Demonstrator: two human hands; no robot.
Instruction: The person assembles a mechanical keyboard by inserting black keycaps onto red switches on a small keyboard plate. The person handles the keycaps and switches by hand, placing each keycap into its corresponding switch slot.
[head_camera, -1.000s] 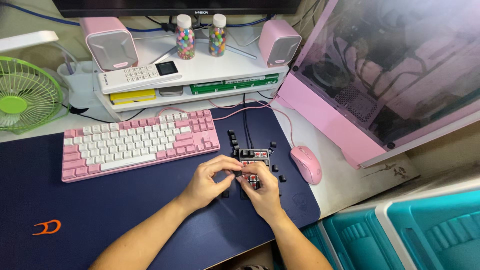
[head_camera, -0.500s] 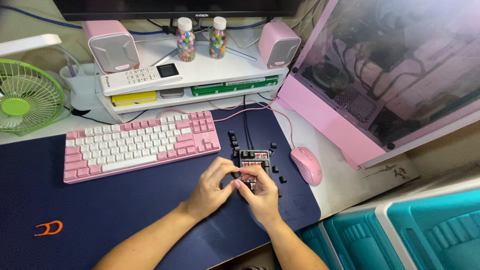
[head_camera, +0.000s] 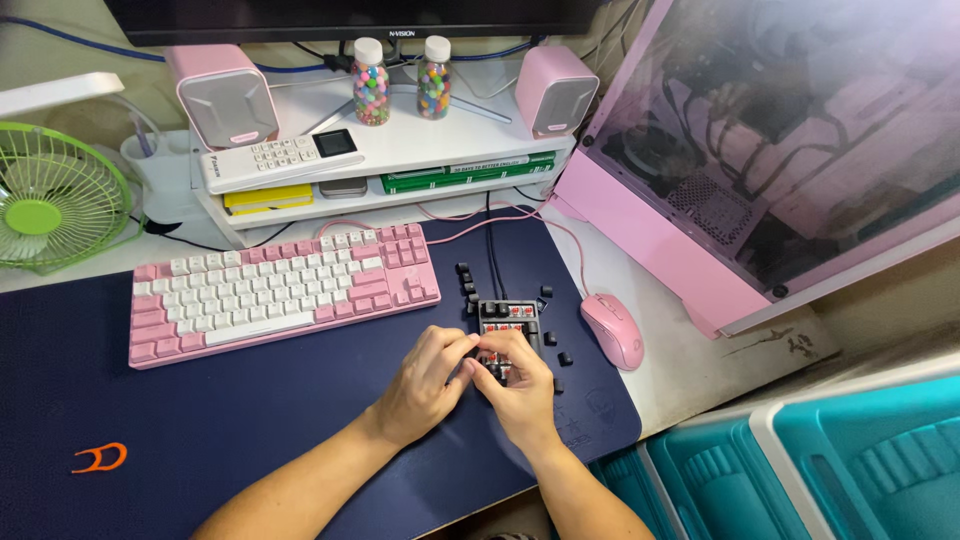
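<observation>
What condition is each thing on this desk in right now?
Small black keypad: several caps off, red switches bare.
Loose black keycaps: scattered on the mat.
Pink keyboard: all caps on.
Pink mouse: untouched.
Left hand, right hand: fingertips on keypad.

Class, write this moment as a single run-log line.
left hand: on small black keypad | right hand: on keypad | loose black keycaps: beside it | pink mouse: right

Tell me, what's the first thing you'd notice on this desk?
All the pink: a pink and white keyboard on the navy desk mat, a pink mouse to its right, and a big pink computer case with a see-through side at far right. In the middle, the left hand and right hand meet over a small black keypad, with loose black keycaps scattered around it.
</observation>
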